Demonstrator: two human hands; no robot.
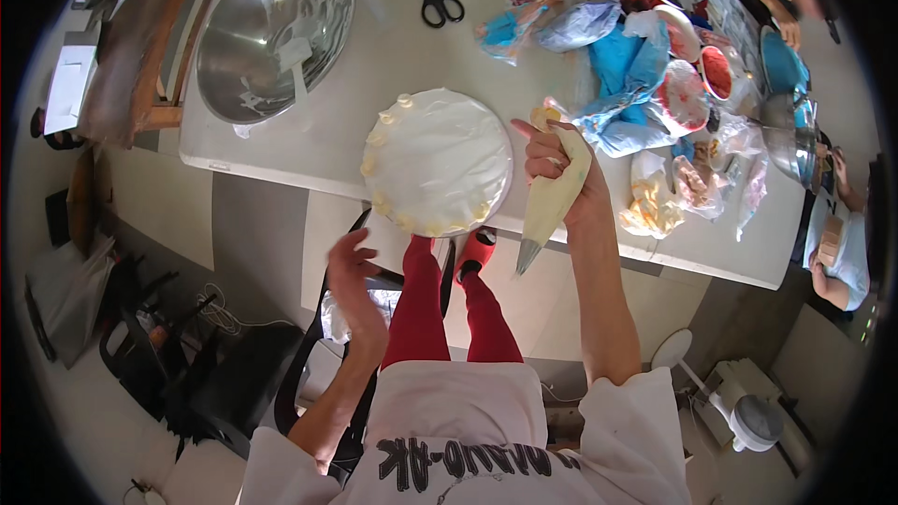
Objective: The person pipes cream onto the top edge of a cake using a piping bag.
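Observation:
A round cake (442,154) with white frosting sits at the table's front edge, before my body. Small pale-yellow piped dollops (374,137) line its left and front rim. To the right of the cake, my right hand (554,161) grips a piping bag (559,189) filled with pale-yellow cream. The bag's metal tip (527,256) points down past the table edge, and its twisted top sticks out above my fingers. My left hand (353,259) is raised in front of the table edge, left of the cake, fingers apart and holding nothing.
A steel mixing bowl (245,49) holds a spatula (295,59) smeared with white cream. Black-handled scissors (440,3) lie behind the cake. Used piping bags (628,77) and red-stained tubs (715,72) crowd the right side. Another person's hand (786,28) rests near a blue bowl (780,63).

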